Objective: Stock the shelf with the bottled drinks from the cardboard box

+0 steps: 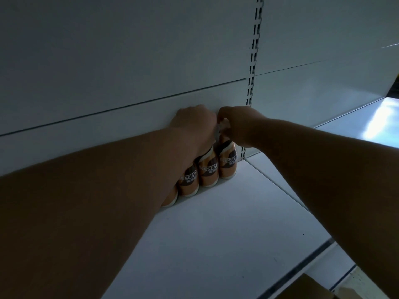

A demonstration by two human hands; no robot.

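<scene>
Several brown-and-orange Nescafé bottles [209,172] stand in a row at the back of the white shelf [216,229], against the rear panel. My left hand [194,124] is closed over the tops of the bottles in the middle of the row. My right hand [239,124] grips the cap and neck of the rightmost bottle [228,164], which stands upright next to the slotted upright post. My left forearm hides the left end of the row. A corner of the cardboard box [304,288] shows at the bottom right.
A slotted metal upright [253,61] divides this bay from the neighbouring shelf [367,121] on the right. The white back panel [129,61] rises behind the bottles. The shelf's front edge rail [302,264] runs diagonally at the bottom right.
</scene>
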